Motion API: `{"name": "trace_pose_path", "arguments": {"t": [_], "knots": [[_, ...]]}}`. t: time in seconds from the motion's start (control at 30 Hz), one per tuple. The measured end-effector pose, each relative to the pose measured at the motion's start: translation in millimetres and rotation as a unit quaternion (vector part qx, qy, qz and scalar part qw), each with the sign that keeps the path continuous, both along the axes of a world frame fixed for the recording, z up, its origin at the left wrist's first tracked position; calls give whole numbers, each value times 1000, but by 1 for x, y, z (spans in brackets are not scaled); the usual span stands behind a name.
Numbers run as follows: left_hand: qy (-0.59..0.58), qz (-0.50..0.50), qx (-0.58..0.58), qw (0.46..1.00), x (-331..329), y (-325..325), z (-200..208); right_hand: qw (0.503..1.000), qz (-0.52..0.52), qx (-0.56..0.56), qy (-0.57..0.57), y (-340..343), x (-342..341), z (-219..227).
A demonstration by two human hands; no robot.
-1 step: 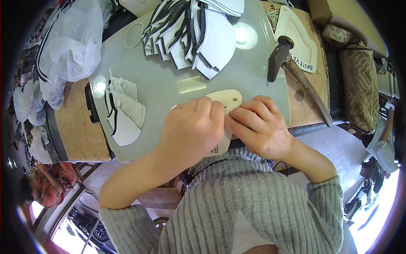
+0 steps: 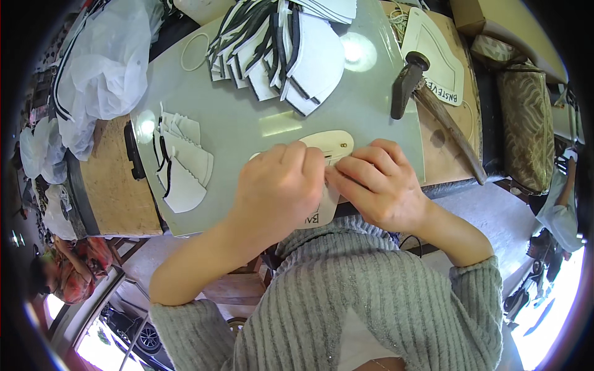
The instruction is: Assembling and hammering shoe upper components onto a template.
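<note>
My left hand and my right hand meet near the table's front edge, both closed, fingertips nearly touching. Whatever they pinch is too small and too covered to make out. Beneath and behind them lie cream, flat, card-like pattern pieces; a rounded end with a small hole shows beyond my fingers, and a lettered part juts out toward me. To the left rests a small fanned stack of white cut pieces with black edges. A larger heap of similar white, black-edged pieces lies farther back.
A wooden-handled hammer lies at right, beside another cream pattern piece. The pieces rest on a grey-green sheet over a wooden table. Plastic bags sit at far left, a patterned bag at right. Another person is at lower left.
My left hand has shifted very slightly left, opening a slim gap between the fingertips of both hands. The things on the table look unmoved.
</note>
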State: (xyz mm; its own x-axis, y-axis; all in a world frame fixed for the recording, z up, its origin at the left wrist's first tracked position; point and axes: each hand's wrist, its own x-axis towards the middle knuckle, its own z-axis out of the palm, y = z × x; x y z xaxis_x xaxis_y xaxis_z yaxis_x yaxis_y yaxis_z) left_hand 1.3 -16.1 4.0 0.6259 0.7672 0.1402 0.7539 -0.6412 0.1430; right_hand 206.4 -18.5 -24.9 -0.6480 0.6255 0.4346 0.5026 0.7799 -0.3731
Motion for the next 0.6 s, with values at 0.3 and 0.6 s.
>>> {"name": "trace_pose_path", "arguments": {"t": [0.3,0.6], "knots": [[-108,14,61,992,-30,-42,-21,999,24,-14,-16,6,4,3],[-119,31,33,992,-36,-44,-21,994,50,-45,-82,18,-4,14]]}}
